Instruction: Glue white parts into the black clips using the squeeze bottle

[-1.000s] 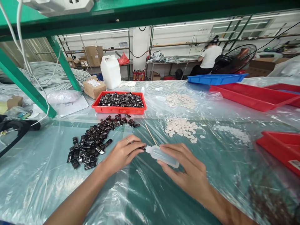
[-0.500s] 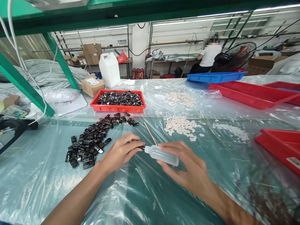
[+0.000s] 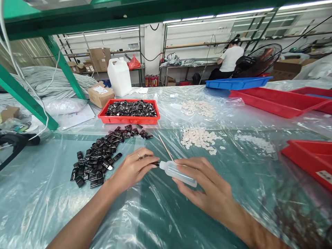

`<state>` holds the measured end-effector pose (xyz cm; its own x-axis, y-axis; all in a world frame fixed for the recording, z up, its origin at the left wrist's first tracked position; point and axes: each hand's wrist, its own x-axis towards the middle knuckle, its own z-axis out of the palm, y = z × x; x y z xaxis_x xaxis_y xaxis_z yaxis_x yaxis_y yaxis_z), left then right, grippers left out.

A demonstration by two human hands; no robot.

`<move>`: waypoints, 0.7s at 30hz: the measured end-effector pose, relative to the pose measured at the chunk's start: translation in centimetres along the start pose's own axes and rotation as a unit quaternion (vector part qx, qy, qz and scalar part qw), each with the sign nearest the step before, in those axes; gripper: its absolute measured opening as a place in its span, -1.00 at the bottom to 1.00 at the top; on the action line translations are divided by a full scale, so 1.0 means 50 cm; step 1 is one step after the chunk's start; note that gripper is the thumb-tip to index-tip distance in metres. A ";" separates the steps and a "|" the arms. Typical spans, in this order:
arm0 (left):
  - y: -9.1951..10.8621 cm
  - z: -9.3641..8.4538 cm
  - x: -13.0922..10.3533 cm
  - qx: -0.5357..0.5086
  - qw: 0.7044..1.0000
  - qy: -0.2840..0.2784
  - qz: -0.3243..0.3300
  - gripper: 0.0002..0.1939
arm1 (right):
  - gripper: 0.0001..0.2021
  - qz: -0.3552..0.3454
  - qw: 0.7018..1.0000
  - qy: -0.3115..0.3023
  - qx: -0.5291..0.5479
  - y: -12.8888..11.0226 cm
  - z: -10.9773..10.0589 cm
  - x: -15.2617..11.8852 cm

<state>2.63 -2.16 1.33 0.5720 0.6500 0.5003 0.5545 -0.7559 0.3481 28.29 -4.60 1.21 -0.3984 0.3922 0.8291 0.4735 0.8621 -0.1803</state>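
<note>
Bench: a long table point(image 3: 52, 207) under clear plastic sheeting, green surface showing through, with a green steel frame point(image 3: 24, 98) slanting up at your left.

Far side: a co-worker in a white top point(image 3: 230, 58) sits with back turned at another bench, beside a black fan point(image 3: 259, 62).

Trays at right: a blue tray point(image 3: 237, 83), a long red tray point(image 3: 277, 102) behind it, and another red tray point(image 3: 311, 160) at the near right edge.

Centre back: a white jerrycan point(image 3: 119, 76), a small cardboard box point(image 3: 100, 94) just beside it, then a red bin point(image 3: 129, 111) full of glossy black parts.

Loose stock: a spread pile of black parts point(image 3: 101, 154) lies on the sheeting in front of the red bin, reaching down to just left of your left hand. Two heaps of small white pieces point(image 3: 198, 138) sit right of centre, well apart from the black pile.

Your hands, near centre:
- Your right hand point(image 3: 207, 190) is closed loosely round a small translucent squeeze bottle point(image 3: 177, 171), fingers curled over its body, bottle lying nearly flat with the nozzle pointing left.
- Your left hand point(image 3: 133, 167), ring on one finger, rests on the sheeting with fingertips pinched on a small black part point(image 3: 156, 163); most of that part is hidden under the fingers. The bottle's nozzle meets it right at your fingertips.

Smallest: a thin wooden stick point(image 3: 165, 148) lies on the sheeting just behind the bottle, angled away from you.
</note>
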 end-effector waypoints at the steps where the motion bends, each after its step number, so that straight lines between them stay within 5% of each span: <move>1: 0.000 0.000 0.000 0.000 1.000 0.002 0.001 -0.72 | -0.56 0.002 1.000 0.002 0.002 0.000 0.001 -0.001; 4: 0.001 -0.002 0.002 -0.008 1.000 0.010 0.003 -0.73 | -0.54 0.036 0.999 0.021 0.028 0.001 0.003 -0.006; 6: -0.001 -0.003 0.002 -0.014 1.000 0.019 0.008 -0.73 | -0.59 0.117 0.989 0.041 0.080 0.003 0.004 -0.007; 11: -0.006 -0.002 -0.002 -0.039 0.999 0.020 -0.014 -0.78 | -0.82 0.355 0.897 0.073 0.254 0.015 0.004 0.001; 16: 0.011 0.001 -0.007 -0.062 0.991 -0.012 -0.118 -0.85 | -0.83 0.404 0.859 0.077 0.304 0.026 0.008 -0.003; 21: 0.031 -0.004 -0.009 -0.034 0.982 -0.019 -0.184 -0.85 | -0.83 0.395 0.862 0.068 0.311 0.016 0.006 0.000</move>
<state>3.10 -3.61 1.82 0.3629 0.8816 0.3019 0.6863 -0.4720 0.5533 28.44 -3.81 0.91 -0.0280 0.9308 0.3644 0.0258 0.3651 -0.9306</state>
